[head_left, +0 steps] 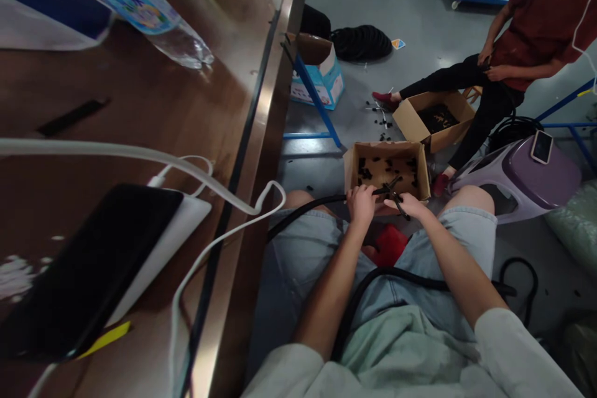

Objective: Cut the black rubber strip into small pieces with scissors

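My left hand (362, 204) is wrapped round a thick black cable (321, 201) near its end, which points right over an open cardboard box (349, 168). Just right of it, my right hand (407, 206) is closed on a dark, thin-armed tool (396, 197) that meets the cable end; its exact shape is too small to tell. Small black pieces (366, 169) are scattered inside the box. Another stretch of black cable (410, 277) lies across my lap. A red object (390, 245) shows between my knees.
At left, a brown table (186, 106) holds a phone (102, 261), white cables and a plastic bottle (158, 18). A person in a dark red shirt (527, 25) sits ahead right beside a second box (413, 117). A purple-grey container (536, 177) stands by my right knee.
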{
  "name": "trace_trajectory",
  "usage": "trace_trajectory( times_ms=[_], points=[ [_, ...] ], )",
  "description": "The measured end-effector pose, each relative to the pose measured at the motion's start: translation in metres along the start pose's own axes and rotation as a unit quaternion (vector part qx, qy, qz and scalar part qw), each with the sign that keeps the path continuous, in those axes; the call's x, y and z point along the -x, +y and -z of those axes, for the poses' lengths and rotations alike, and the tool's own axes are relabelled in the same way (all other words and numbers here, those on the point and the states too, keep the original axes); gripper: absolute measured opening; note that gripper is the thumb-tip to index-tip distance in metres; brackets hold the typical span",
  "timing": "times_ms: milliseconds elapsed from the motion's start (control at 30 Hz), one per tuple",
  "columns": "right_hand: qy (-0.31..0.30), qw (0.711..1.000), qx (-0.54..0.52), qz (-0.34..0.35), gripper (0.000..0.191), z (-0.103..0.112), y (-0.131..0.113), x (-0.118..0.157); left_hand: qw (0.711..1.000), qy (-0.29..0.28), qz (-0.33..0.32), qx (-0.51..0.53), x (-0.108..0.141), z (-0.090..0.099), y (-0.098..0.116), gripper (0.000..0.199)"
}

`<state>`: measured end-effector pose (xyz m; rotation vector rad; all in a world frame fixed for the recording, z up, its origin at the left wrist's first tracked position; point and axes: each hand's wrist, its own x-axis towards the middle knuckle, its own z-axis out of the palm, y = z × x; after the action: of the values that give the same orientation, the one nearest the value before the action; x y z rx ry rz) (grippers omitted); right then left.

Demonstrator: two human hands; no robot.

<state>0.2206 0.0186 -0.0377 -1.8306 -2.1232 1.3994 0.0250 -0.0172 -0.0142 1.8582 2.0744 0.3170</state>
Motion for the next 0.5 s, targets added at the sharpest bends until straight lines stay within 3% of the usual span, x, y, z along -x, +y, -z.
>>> trace_trajectory(
  times_ms=[133, 300, 500],
  points=[
    [0.008, 0.999, -0.009, -0.044, 0.066, 0.005, -0.004, 0.004, 1.000, 0.006, -0.012, -0.006, 0.001, -0.001, 0.001, 0.022],
    [0.027, 1.000, 0.003, -0.010, 0.069, 0.004, -0.001, 0.003, 1.000, 0.002, -0.004, -0.008, 0.001, -0.001, 0.001, 0.024],
    [-0.017, 1.000, -0.013, -0.020, 0.069, -0.002, 0.006, 0.006, 0.998, -0.040, 0.039, 0.033, 0.000, -0.008, -0.007, 0.033]
  ],
)
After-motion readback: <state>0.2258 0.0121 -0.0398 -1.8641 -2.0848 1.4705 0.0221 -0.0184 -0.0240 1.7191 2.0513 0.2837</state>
